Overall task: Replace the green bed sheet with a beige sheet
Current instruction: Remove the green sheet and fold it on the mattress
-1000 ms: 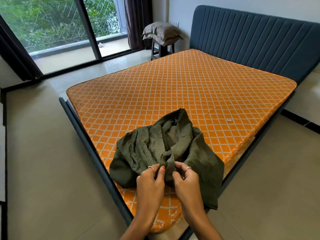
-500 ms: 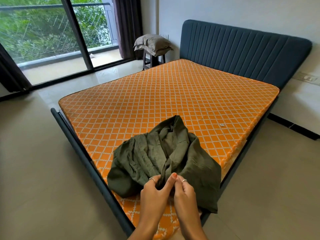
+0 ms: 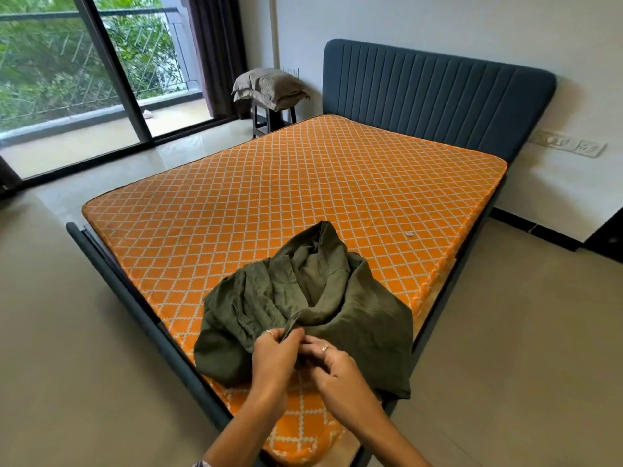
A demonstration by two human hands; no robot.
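Standing at the near corner of the bed, the person works both hands into a crumpled green sheet (image 3: 303,308). The left hand (image 3: 274,355) and the right hand (image 3: 337,369) meet at its near hem, fingers curled and pinching a gathered fold between them; a ring shows on each hand. The sheet is a soft, wrinkled olive heap, bunched on the near corner of the mattress (image 3: 269,197) and spilling slightly over the near edges. The mattress itself is bare, orange with a quilted white diamond lattice, flat out to its rounded corners. A dark blue bed frame (image 3: 135,298) rims it, with a ribbed padded headboard (image 3: 438,96) at the far end. Smooth tiled floor (image 3: 67,365) lies open on both long sides. Beyond the far corner, folded beige bedding (image 3: 269,87) sits on a dark stool (image 3: 269,119).
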